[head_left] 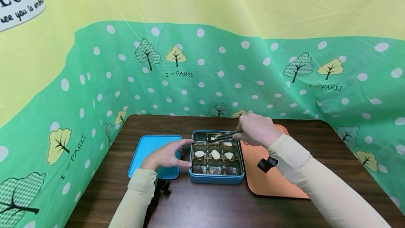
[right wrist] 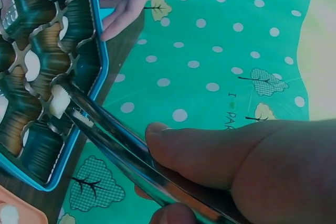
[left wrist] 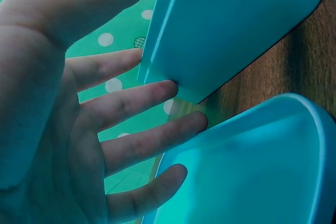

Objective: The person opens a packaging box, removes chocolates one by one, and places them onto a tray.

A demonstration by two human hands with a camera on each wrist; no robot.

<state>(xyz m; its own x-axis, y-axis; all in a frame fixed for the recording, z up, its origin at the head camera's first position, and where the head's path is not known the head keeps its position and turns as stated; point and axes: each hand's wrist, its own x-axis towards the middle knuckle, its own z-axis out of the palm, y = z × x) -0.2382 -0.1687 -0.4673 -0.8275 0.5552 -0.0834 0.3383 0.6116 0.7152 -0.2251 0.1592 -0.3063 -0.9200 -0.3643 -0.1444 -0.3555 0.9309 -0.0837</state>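
Observation:
A blue box [head_left: 218, 179] holds a dark plastic insert divided into compartments. Dark chocolates [head_left: 197, 169] lie in its front row, and white egg-shaped pieces [head_left: 215, 154] fill the middle row. My right hand [head_left: 255, 129] pinches metal tweezers [right wrist: 118, 137] between thumb and fingers, reaching over the box from the right. Their serrated tips are at a white piece [right wrist: 60, 101] in the back middle compartment. Another white piece [head_left: 227, 144] sits back right. My left hand [head_left: 164, 156] spreads along the box's left side, thumb near the front corner and straight fingers [left wrist: 152, 140] toward the back.
A blue lid [head_left: 148, 145] lies left of the box, partly beneath my left hand. To the right is an orange tray [head_left: 269, 177], with a white piece [right wrist: 9, 214] on it. A patterned green and yellow cloth [head_left: 202, 90] hangs behind the brown table [head_left: 196, 207].

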